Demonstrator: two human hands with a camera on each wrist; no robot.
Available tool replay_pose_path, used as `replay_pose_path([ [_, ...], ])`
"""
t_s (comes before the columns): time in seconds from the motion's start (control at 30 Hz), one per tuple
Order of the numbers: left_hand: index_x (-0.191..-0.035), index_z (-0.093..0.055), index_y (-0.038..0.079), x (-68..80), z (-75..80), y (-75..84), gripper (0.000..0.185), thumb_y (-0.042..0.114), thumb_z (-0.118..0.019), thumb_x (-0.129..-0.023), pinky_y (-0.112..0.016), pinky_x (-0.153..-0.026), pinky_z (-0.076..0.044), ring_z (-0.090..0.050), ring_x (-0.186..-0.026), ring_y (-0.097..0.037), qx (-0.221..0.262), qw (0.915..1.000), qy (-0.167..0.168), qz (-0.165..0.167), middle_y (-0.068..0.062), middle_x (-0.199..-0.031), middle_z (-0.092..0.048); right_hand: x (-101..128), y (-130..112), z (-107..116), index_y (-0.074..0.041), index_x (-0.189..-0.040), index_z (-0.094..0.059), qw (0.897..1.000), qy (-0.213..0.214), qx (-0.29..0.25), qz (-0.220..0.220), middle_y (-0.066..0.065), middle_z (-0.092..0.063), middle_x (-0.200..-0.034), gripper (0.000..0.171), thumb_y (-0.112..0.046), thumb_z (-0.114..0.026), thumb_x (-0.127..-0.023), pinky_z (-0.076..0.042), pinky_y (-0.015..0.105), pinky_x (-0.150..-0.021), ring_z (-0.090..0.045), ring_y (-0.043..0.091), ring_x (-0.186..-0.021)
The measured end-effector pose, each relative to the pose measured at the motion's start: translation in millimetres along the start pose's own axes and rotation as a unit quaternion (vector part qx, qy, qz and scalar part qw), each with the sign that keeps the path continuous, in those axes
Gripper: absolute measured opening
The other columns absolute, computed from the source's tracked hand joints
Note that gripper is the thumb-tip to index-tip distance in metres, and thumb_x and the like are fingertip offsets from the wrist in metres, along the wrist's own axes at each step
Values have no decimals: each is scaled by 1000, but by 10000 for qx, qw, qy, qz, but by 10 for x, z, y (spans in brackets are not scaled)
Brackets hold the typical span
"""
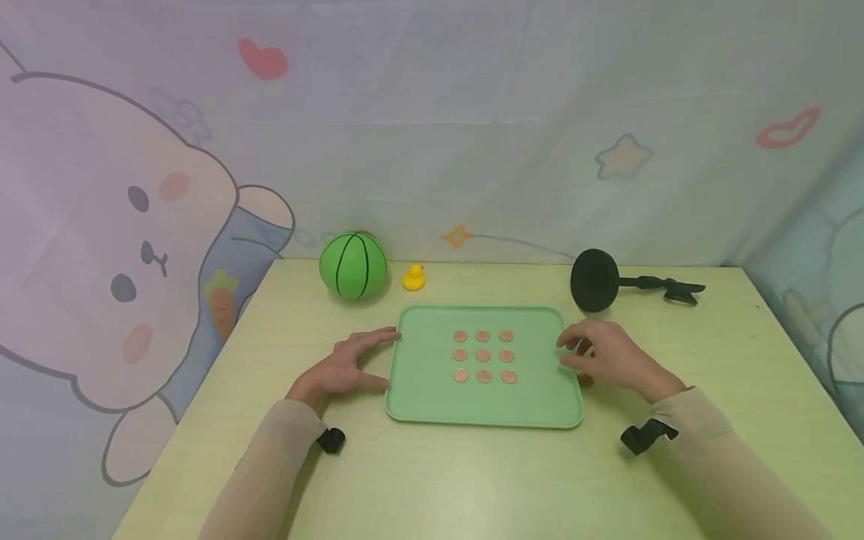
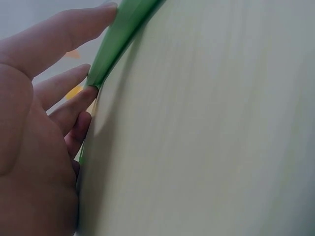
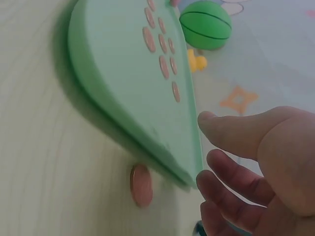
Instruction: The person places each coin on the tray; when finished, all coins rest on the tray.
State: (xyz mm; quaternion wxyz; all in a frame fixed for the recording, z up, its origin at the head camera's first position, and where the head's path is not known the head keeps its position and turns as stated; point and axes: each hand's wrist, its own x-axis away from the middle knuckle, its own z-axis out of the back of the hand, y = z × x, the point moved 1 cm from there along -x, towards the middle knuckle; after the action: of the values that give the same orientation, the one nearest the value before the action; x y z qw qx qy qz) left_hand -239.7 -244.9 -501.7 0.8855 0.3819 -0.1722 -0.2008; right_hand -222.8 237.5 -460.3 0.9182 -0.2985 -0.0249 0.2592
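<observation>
A light green tray [image 1: 432, 401] lies on the table, bearing several copper coins [image 1: 483, 355] in three rows of three. My left hand [image 1: 344, 365] is at the tray's left edge, thumb and fingers spread and fairly straight; its fingertips meet the green rim [image 2: 110, 49] in the left wrist view. Over the right edge is my right hand [image 1: 607, 356], fingers loosely bent with nothing between them. One more copper coin [image 3: 141, 185] is on the table outside the tray, below the right hand, partly hidden by it in the head view.
Behind the tray stand a green ball [image 1: 353, 265] with black lines and a yellow toy duck [image 1: 414, 278]. A black stand with a round base [image 1: 594, 280] and a clip lies at the back right. A patterned cloth [image 1: 432, 135] hangs behind the table.
</observation>
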Motion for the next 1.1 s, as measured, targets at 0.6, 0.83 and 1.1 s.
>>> replay_pose_path([
  [0.6,-157,-50,34,11,10,4,86,33,-91,-81,-67,-123,-6,-25,-155,-30,-136,9998,7,-116,6,-170,-33,245,244,46,-5,-112,-79,9979,-436,30,-473,2,-75,-104,31,-26,-86,-89,-58,36,-80,-68,15,-89],
  [0.83,-158,-49,31,16,17,14,87,35,-90,-81,-67,-122,-5,-25,-154,-33,-100,9997,0,-204,2,-171,-34,280,282,26,-8,-112,-79,9975,-540,22,-451,0,-75,-106,27,-24,-84,-91,-58,35,-82,-68,15,-94],
  [1.1,-158,-49,30,13,18,23,87,33,-91,-81,-65,-122,-5,-25,-154,-32,-52,9998,-19,-178,4,-171,-33,298,272,39,-14,-106,-82,9983,-502,-42,-277,-4,-73,-103,16,-23,-84,-92,-57,32,-81,-66,12,-92],
])
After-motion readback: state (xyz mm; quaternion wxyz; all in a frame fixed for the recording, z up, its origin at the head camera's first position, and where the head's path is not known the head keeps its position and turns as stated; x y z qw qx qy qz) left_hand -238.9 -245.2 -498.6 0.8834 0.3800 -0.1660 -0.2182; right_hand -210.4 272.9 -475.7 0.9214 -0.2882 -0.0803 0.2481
